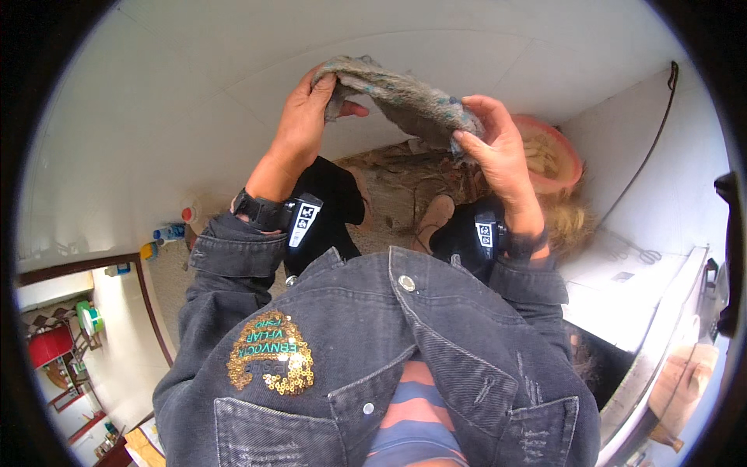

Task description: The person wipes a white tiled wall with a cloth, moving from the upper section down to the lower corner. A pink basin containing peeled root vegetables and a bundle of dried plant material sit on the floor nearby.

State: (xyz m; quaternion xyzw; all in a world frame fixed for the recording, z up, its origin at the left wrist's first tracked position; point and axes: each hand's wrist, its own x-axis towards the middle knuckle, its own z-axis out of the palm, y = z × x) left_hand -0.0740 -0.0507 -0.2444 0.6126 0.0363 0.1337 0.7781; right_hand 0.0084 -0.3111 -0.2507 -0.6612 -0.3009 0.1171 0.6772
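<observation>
A worn grey cloth (408, 99) with small teal specks stretches between my two hands, in front of a white wall. My left hand (306, 114) pinches its left end, thumb on top, with a fingertip showing underneath. At the lower right end, my right hand (499, 137) grips the cloth between thumb and fingers. Its middle sags slightly and is folded lengthwise. Both hands are raised above the floor, and the cloth's underside is mostly hidden.
A pink-rimmed basin (569, 140) with pale pieces inside stands beyond my right hand. Straw-like debris (566, 225) lies near it. Bottles (169, 233) stand at the left by the wall. Scissors (642, 255) rest on a white surface (601, 303) at right. A dark cord (648, 146) hangs on the wall.
</observation>
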